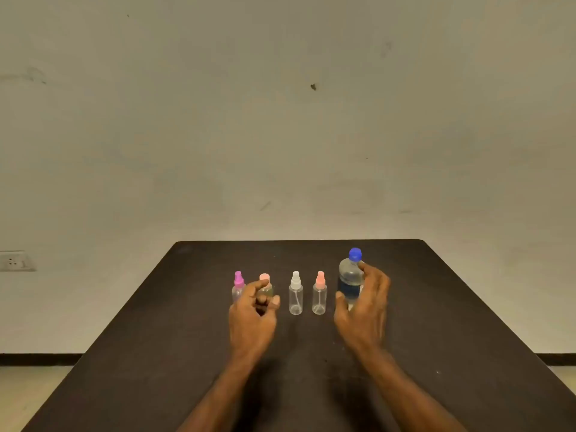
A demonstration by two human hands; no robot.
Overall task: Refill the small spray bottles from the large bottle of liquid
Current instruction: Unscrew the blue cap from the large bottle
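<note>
Four small clear spray bottles stand in a row on the dark table (pixel 452 322). From the left they have a magenta top (pixel 238 281), a peach cap (pixel 264 278), a white top (pixel 295 294) and a salmon top (pixel 319 294). To their right stands the large bottle (pixel 349 275), which has a blue cap and a dark label. My left hand (pixel 252 316) hovers in front of the two leftmost bottles with its fingers loosely curled, hiding their lower parts. My right hand (pixel 364 310) is spread around the large bottle's right side, thumb low and forefinger near its shoulder. I cannot tell whether it touches the bottle.
The table's far edge runs just behind the bottles, in front of a plain wall. A wall socket (pixel 14 260) sits low on the left. Floor shows on either side of the table.
</note>
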